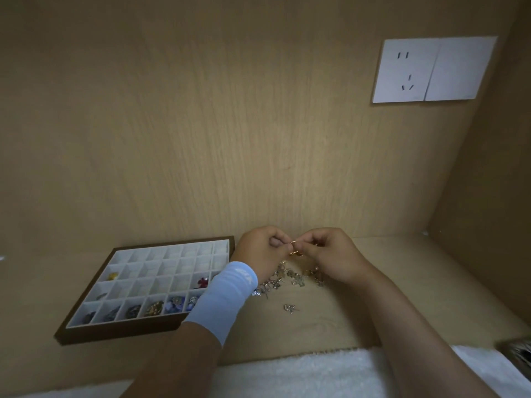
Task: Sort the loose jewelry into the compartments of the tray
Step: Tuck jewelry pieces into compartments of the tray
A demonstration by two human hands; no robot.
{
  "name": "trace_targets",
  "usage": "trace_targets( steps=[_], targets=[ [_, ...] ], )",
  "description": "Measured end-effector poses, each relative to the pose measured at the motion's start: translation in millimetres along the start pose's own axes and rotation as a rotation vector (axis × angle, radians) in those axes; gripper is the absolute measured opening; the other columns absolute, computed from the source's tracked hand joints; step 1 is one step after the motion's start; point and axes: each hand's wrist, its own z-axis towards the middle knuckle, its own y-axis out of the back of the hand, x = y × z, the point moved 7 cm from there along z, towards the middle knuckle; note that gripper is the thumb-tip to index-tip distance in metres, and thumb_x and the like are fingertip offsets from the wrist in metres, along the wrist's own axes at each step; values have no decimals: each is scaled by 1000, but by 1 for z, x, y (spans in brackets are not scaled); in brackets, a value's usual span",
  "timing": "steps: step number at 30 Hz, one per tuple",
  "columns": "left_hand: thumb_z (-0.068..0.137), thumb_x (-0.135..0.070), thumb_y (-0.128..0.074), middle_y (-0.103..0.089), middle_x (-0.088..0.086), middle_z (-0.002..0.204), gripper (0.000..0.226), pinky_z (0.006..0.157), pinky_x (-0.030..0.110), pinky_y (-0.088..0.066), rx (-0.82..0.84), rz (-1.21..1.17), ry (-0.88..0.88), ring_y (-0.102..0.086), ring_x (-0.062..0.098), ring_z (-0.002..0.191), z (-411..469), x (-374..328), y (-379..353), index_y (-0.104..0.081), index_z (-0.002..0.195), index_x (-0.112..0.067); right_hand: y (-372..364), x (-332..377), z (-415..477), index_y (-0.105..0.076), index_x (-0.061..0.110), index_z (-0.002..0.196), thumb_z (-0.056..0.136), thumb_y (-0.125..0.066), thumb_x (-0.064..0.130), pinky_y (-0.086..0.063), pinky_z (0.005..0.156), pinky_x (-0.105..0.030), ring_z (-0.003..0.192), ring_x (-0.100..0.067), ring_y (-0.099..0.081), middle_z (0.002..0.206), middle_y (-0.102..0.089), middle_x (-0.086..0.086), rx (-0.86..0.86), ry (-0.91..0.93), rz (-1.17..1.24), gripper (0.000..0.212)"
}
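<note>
A brown tray point(86, 334) with white compartments lies on the wooden surface at the left. Its front row holds several dark, gold and blue pieces; a yellow piece point(113, 276) and a red piece point(203, 281) sit in separate cells further back. A pile of loose jewelry point(290, 278) lies right of the tray, under my hands. My left hand point(260, 249), with a light blue wristband, and my right hand point(334, 254) meet above the pile. Both pinch a small gold piece point(294, 251) between their fingertips.
One small silver piece point(290, 308) lies apart, in front of the pile. A white towel point(301, 374) covers the near edge. A wall socket point(431, 70) sits on the wooden back panel. A dark object point(517, 351) shows at the right edge.
</note>
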Motion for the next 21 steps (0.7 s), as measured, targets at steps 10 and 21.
trace_targets(
  steps=[10,21],
  targets=[
    [83,-17,-73,-68,-6,62,5,69,31,-53,-6,-320,106,-64,9,58,-41,20,51,-71,78,-19,-49,40,-9,-76,5,89,92,-68,6,-37,43,-17,42,-4,-46,61,-65,-2,99,27,201,9],
    [85,-25,-68,-73,-2,69,10,70,33,-54,-168,-264,235,-68,10,65,-76,67,148,-74,76,-25,-141,106,5,-71,19,104,85,-78,26,-53,64,-25,71,-5,-67,91,-75,-6,264,75,-11,22]
  ],
)
